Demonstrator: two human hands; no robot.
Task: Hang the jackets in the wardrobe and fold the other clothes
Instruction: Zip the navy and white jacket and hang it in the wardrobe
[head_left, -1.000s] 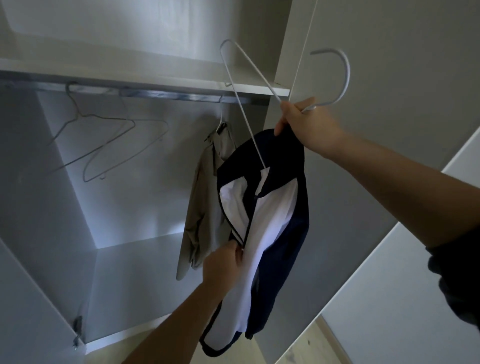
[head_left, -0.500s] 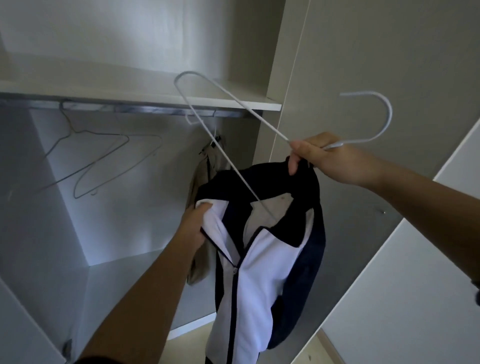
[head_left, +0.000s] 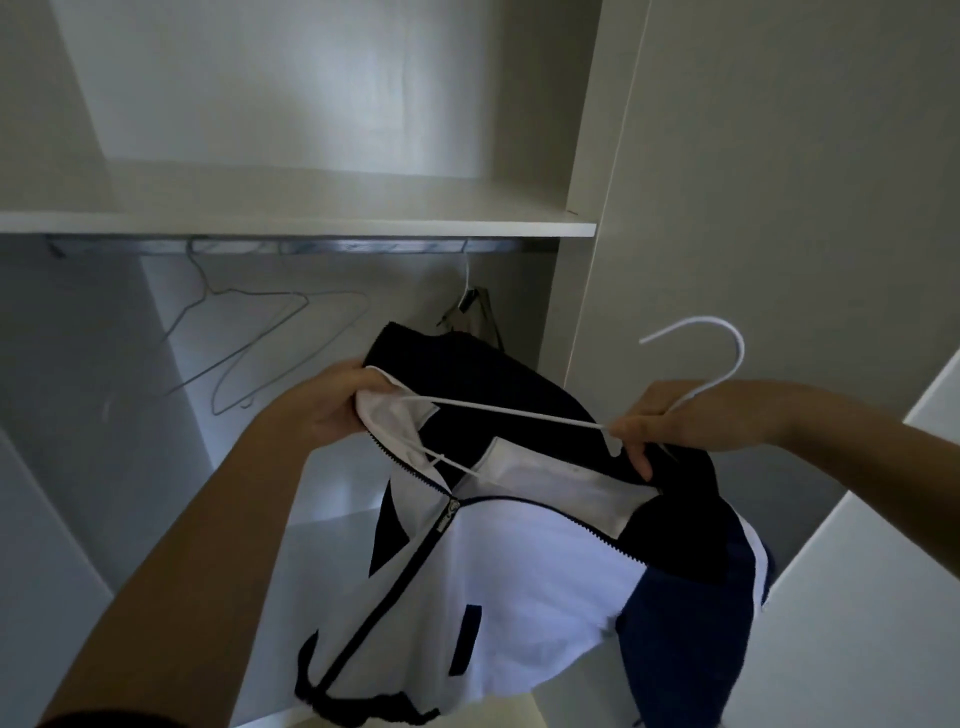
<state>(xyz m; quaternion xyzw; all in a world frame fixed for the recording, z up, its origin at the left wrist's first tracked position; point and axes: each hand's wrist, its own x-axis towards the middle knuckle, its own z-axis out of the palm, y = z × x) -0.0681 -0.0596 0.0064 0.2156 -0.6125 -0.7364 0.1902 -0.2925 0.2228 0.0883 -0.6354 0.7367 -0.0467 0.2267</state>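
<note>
Since half a second ago the left hand (head_left: 337, 400) has climbed from the zip edge to the collar's corner, and the white hanger (head_left: 519, 414) has dropped flatter, with one end now tucked under the cloth there. That hand pinches the white collar edge of the jacket (head_left: 519, 561) between thumb and curled fingers. The right hand (head_left: 670, 421) pinches the hanger's neck just below the hook, its fingertips also pressing on the dark shoulder cloth. The jacket, white-fronted with navy shoulders and sleeve and partly zipped, hangs between and below both hands, in front of the open wardrobe (head_left: 576, 312) and not yet on the rail (head_left: 363, 245). Beyond the left hand, two bare wire hangers (head_left: 260, 294) hang side by side on that rail. Between the hands and further back, a beige garment (head_left: 475, 317) hangs from the same rail on its own hanger, mostly hidden behind the jacket's dark collar. Above the rail runs a shelf (head_left: 311, 226). Past the right hand stands the wardrobe's pale side panel, and a light door edge (head_left: 857, 597) sits below that forearm.
</note>
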